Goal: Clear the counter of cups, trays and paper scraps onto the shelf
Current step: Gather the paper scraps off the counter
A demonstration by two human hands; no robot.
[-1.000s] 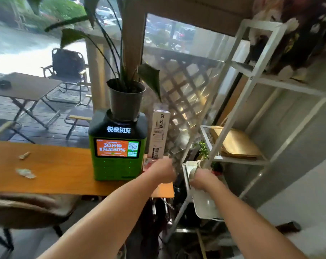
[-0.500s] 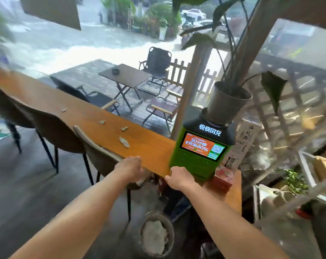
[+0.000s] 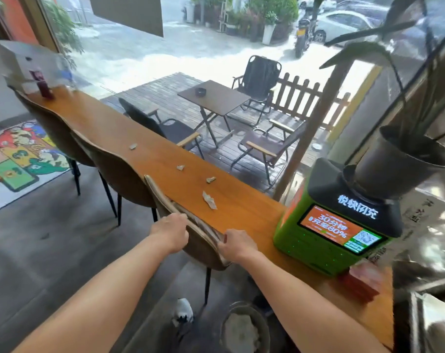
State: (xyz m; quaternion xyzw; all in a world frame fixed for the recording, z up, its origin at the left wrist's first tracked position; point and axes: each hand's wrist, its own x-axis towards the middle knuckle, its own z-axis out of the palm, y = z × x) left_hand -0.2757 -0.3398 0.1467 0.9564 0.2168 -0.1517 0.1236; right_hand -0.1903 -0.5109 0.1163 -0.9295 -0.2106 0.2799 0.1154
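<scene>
head view: long wooden counter [image 3: 129,138] runs along the window from far left to near right. four paper scraps lie on it, well apart in a loose line: the largest scrap [image 3: 209,200] nearest the hands, a small scrap [image 3: 210,179] just beyond it, another scrap [image 3: 180,167] further on, and the far scrap [image 3: 133,146] toward the middle of the counter. none is touched.

left hand [image 3: 171,233] sits on the top edge of the nearest chair back [image 3: 191,240], fingers curled over the rim and pressed together (fingertips hidden behind the edge, so the grip itself i cannot tell for sure). right hand [image 3: 238,244] rests at the same chair back's right end against the counter edge, fingers bent and close together, thumb toward the chair; it holds no scrap that shows.

two more chairs [image 3: 114,174] stand tucked under the counter further left. green charging kiosk [image 3: 341,225] stands on the counter's right end with a dark plant pot [image 3: 394,169] on top. red box [image 3: 361,284] lies just beside the kiosk. a dark red item [image 3: 45,88] stands at the counter's far end. bin [image 3: 244,327] on the floor below the right forearm. colourful floor mat [image 3: 20,159] at left.
</scene>
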